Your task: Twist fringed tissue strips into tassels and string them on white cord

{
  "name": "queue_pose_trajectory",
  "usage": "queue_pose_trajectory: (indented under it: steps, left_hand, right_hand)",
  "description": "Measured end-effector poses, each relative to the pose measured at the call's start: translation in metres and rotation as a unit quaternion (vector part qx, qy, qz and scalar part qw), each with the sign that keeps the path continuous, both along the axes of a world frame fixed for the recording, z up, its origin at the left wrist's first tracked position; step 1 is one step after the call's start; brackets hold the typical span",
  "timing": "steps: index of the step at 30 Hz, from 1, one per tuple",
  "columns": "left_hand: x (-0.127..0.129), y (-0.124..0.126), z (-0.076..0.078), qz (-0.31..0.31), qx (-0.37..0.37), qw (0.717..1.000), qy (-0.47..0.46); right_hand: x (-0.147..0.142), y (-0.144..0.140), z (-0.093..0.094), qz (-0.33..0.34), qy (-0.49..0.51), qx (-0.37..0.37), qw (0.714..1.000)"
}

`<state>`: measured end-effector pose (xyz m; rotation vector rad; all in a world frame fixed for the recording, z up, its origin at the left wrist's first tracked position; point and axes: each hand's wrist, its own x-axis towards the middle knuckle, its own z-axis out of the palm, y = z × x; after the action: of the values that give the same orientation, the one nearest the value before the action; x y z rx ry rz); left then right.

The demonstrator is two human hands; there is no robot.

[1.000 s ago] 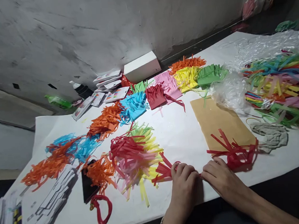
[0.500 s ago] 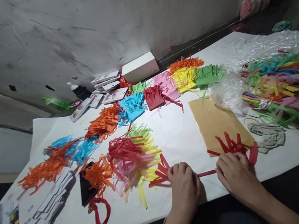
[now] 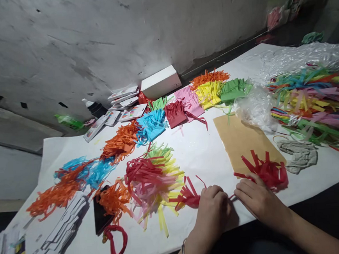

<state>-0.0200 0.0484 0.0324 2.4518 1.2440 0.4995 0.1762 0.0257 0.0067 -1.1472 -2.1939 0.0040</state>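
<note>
My left hand is closed around the twisted middle of a red paper tassel, whose left fringe fans out beyond the fingers. Close by on the right, my right hand grips the same tassel, with its other fringe spread over the edge of a brown sheet. Only a short piece of the twisted middle shows between the hands. Left of my left hand lies a heap of tassels: red, pink and yellow strips, with light green behind.
Fringed paper pieces in several colours line the back of the white-covered table. Orange tassels, a dark phone-like object and a red cord loop lie left. Multicoloured strips, clear plastic and a grey cloth lie right.
My right hand has moved left and slightly down, closer to my left hand. Less of the tassel's twisted middle shows between them, and more of the right fringe is uncovered.
</note>
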Motion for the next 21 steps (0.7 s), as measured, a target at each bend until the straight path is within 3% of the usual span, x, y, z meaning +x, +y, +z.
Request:
queue_pose_trajectory:
  steps: [2, 3, 5, 7, 9, 10, 14, 18, 21]
  left_hand:
    - [-0.002, -0.004, 0.015, 0.022, -0.124, 0.987, -0.102]
    - [-0.003, -0.006, 0.022, 0.036, -0.211, 0.962, -0.167]
    - [-0.002, -0.010, 0.034, 0.075, -0.385, 0.871, -0.296]
    - [0.002, -0.012, 0.040, 0.110, -0.503, 0.766, -0.384]
    - [0.008, -0.014, 0.041, 0.124, -0.560, 0.690, -0.442]
    - [0.013, -0.014, 0.041, 0.122, -0.563, 0.672, -0.465]
    - [0.032, -0.016, 0.037, 0.104, -0.495, 0.673, -0.540]
    - [0.048, -0.013, 0.037, 0.103, -0.406, 0.721, -0.551]
    - [0.055, -0.006, 0.039, 0.100, -0.381, 0.756, -0.522]
  right_hand:
    - [0.005, -0.003, 0.009, 0.028, 0.013, 0.029, 0.999]
    - [0.007, -0.005, 0.016, 0.043, 0.024, 0.045, 0.998]
    - [0.011, -0.010, 0.030, 0.062, 0.049, 0.063, 0.995]
    - [0.012, -0.013, 0.045, 0.058, 0.085, 0.059, 0.993]
    - [0.010, -0.013, 0.058, 0.045, 0.143, 0.040, 0.988]
    - [0.009, -0.012, 0.063, 0.043, 0.179, 0.026, 0.983]
    - [0.003, -0.011, 0.070, 0.047, 0.307, -0.052, 0.949]
    - [0.003, -0.012, 0.063, 0.002, 0.347, -0.024, 0.937]
    - [0.011, -0.008, 0.061, -0.026, 0.338, 0.009, 0.941]
